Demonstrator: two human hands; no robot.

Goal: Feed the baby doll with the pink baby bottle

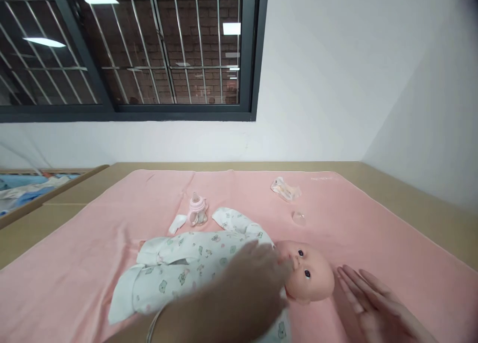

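On the pink blanket [112, 263] lies the baby doll [209, 271], head right; left hand [254, 283], blurred, fingers loosely spread, covers its chest and chin; right hand [373, 303] lies flat and open beside the head, gripping nothing. Baby bottle [197, 210] stands behind.

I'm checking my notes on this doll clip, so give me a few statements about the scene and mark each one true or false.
1. The doll lies on a pink blanket. True.
2. The left hand rests at the doll's neck and chest. True.
3. The right hand grips the baby bottle. False: it lies flat and open beside the doll's head, and the bottle stands apart beyond the doll.
4. The doll is undressed. False: it wears a printed white sleepsuit.
5. A window is in the wall beyond. True.
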